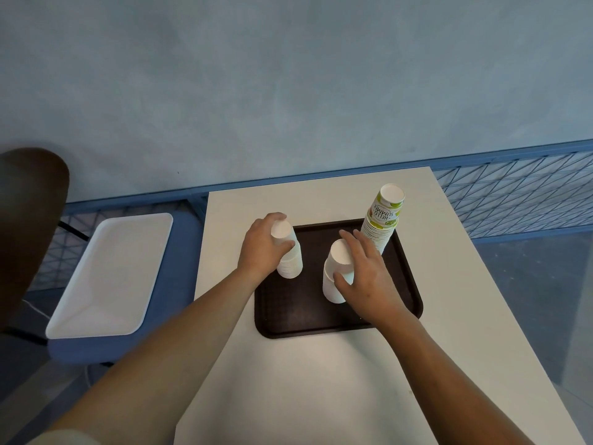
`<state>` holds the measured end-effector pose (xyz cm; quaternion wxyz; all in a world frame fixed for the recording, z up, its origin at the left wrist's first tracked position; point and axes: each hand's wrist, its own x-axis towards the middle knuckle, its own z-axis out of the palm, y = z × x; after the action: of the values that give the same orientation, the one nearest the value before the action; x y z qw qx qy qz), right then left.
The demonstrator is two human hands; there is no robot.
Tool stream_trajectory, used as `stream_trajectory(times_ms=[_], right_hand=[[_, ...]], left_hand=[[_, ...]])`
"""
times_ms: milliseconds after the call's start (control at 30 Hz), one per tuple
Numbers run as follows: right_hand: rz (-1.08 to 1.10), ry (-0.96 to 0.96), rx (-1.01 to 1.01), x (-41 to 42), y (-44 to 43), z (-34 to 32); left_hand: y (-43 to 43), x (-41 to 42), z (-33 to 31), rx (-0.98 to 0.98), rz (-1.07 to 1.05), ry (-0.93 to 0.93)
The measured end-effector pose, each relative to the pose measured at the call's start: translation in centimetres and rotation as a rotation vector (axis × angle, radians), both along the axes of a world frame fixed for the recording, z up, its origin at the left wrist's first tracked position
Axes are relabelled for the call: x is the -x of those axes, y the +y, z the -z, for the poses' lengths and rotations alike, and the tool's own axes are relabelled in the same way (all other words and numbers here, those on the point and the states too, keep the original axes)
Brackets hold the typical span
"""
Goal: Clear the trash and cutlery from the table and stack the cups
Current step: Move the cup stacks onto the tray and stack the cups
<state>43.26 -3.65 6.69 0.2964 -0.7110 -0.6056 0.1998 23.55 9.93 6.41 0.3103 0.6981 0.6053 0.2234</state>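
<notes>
One upturned white cup stack (292, 264) stands at the dark tray's (295, 309) left edge, the left grip (263, 248) curled round its top. A second white stack (332, 290) stands mid-tray, clasped by the right grip (365, 277). The tray lies on the counter (321, 380).

This looks like a canteen or fast-food dining room. A plain white table (321, 380) stands against a blue-grey wall (288, 75). On it sits a dark brown plastic serving tray (295, 319) of the self-service kind. Disposable paper cups stand upside down on the tray: a short stack of white cups (290, 261), a second white stack (335, 284), and a tall stack (383, 216) topped by a cup printed "Hello Summer". Blue metal mesh (513, 194) runs along the foot of the wall. A white plastic tub (112, 274) rests on a blue stand (96, 350) beside the table, and a brown chair back (29, 220) shows at the far left.
</notes>
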Motion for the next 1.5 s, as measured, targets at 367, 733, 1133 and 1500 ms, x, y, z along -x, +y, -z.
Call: stream_trajectory(times_ms=[367,733,1133,1500], right_hand=[[0.033,0.091,0.0,0.3,0.5,0.6],[0.019,0.069,-0.026,0.6,1.9,0.8],[-0.003,0.054,-0.02,1.1,4.7,0.6],[-0.008,0.043,-0.007,1.6,6.3,0.3]], left_hand=[[-0.4,0.2,-0.1,-0.008,0.02,0.015],[-1.6,1.6,0.1,-0.005,0.022,-0.026],[-2.4,2.5,0.1,0.013,0.024,-0.055],[-2.4,2.3,-0.3,0.025,0.029,-0.009]])
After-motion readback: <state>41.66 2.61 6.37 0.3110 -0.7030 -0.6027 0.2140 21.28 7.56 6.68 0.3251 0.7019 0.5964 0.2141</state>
